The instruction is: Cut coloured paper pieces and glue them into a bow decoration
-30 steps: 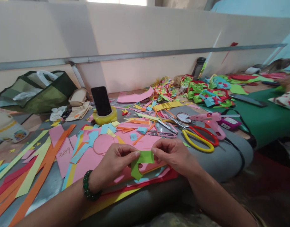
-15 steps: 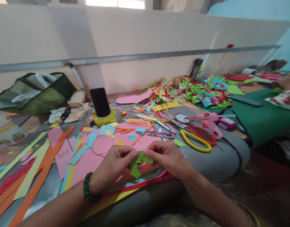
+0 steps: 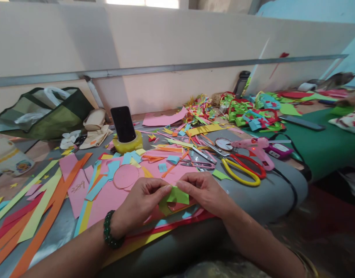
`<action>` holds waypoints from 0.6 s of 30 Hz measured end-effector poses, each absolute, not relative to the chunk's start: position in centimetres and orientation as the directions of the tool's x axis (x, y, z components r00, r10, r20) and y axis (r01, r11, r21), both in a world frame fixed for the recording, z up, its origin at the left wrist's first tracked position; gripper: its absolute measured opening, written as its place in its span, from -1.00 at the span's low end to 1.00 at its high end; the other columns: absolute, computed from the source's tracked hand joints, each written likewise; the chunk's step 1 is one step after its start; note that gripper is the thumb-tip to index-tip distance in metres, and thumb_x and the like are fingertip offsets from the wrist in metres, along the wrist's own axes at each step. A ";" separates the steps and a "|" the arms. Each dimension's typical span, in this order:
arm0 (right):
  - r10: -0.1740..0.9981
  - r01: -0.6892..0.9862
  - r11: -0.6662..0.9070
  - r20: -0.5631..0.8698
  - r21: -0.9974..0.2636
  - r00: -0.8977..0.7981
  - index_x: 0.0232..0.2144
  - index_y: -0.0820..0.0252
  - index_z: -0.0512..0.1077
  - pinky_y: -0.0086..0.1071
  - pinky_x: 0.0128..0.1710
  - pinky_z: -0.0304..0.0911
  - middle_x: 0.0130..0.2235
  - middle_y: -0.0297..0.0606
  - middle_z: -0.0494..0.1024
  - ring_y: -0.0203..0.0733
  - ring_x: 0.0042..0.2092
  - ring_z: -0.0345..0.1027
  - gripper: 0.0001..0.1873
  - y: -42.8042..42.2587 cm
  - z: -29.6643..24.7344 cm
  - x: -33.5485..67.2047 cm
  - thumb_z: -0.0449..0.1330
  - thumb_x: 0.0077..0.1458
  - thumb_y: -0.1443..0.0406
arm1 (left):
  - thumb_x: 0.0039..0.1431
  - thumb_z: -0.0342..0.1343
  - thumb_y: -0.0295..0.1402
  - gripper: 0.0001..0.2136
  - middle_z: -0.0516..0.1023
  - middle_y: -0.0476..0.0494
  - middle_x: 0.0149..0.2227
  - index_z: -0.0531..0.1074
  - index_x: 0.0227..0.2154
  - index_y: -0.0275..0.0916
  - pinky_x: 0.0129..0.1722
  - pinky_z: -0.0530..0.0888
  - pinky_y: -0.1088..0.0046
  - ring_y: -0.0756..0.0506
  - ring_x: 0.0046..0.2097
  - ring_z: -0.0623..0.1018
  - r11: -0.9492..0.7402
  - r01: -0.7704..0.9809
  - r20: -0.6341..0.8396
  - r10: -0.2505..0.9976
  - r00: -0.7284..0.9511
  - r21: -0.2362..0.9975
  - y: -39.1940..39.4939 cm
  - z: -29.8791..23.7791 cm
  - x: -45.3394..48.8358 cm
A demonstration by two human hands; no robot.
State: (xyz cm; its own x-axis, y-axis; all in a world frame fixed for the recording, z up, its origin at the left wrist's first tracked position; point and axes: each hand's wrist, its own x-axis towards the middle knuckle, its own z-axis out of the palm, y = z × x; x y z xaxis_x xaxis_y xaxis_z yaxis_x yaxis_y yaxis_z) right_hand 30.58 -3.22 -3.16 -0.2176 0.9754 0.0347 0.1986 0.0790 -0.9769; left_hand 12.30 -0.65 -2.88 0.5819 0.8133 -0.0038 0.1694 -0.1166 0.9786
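Between my two hands is a small piece of green paper (image 3: 179,196), pinched at its upper edge. My left hand (image 3: 150,197) grips it with thumb and forefinger from the left. From the right, my right hand (image 3: 202,193) pinches it the same way, fingertips close to the left ones. Part of the paper is hidden behind the fingers. Under the hands lies a pink paper sheet (image 3: 103,210) with loose scraps and a round pink paper disc (image 3: 126,176) on it.
Scissors (image 3: 242,172) and a pink glue gun (image 3: 261,148) lie to the right. A phone (image 3: 123,124) stands in a yellow tape roll (image 3: 128,144). Orange strips (image 3: 54,204) spread at left. A green bag (image 3: 44,116) sits behind them. Another person's hand (image 3: 351,101) shows at far right.
The green paper has changed shape between my fingers: its hanging lower left part shows less now, and a flatter face is turned toward me. Both hands stay nearly in place.
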 end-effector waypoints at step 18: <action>0.977 0.302 0.103 0.040 -0.948 -0.208 -0.60 0.25 0.37 -0.51 -0.56 0.12 -0.60 -0.38 0.34 -0.38 -0.55 0.19 -0.66 -4.1 -2.5 32.1 0.20 0.00 0.11 | 0.18 0.02 -0.15 -0.65 0.34 0.01 -0.59 0.37 -0.57 -0.32 -0.51 0.24 0.60 0.07 -0.52 0.29 0.014 0.088 -0.068 0.755 0.653 0.996 -0.7 -3.6 12.1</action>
